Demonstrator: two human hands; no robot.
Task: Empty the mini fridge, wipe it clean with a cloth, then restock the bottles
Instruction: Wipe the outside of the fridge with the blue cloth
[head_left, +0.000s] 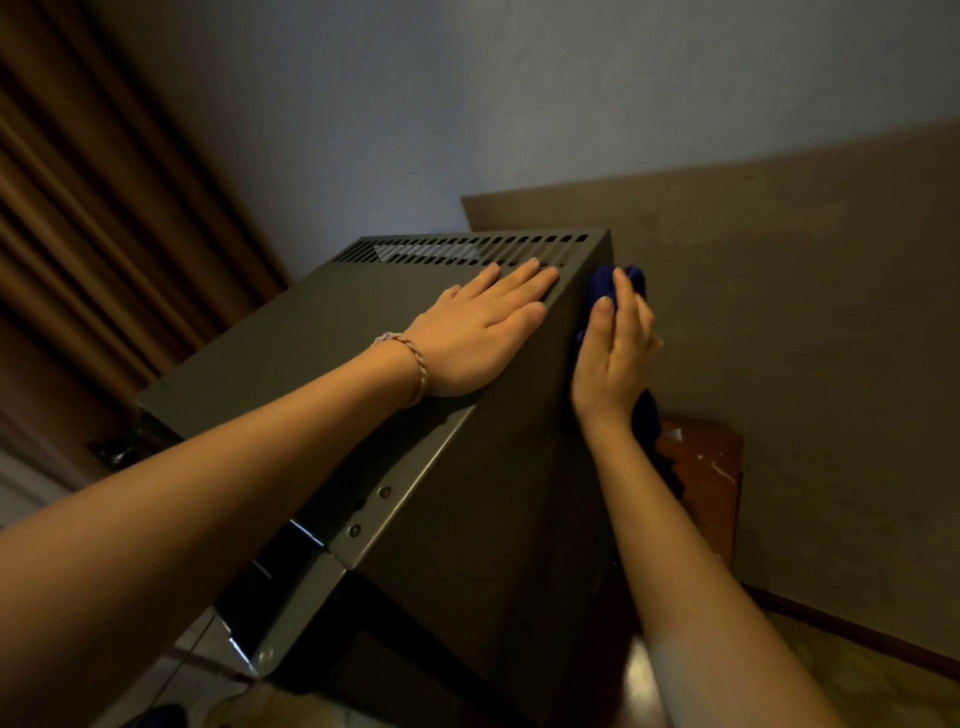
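- The mini fridge (415, 395) stands with its dark metal top facing the camera, a row of vent slots (467, 249) along the far edge of that top.
- The left hand (478, 338) lies flat on the fridge top near its far right corner, fingers straight and close together, palm down. It holds nothing; by my judgement it is there to steady the fridge while the other hand rubs.
- The right hand (613, 353) presses a dark blue cloth (618, 283) against the fridge's right side, just below the top edge. The thumb and fingers curl round the bunched cloth; part of the cloth hangs down past the wrist.
- This looks like the wiping step, now on the outside casing.
- No bottles are in view, so whether the fridge is already emptied cannot be told from here.
- A brown wooden piece of furniture (701, 467) shows just beyond the fridge's right side, and a brown curtain (104, 208) hangs at the far left.
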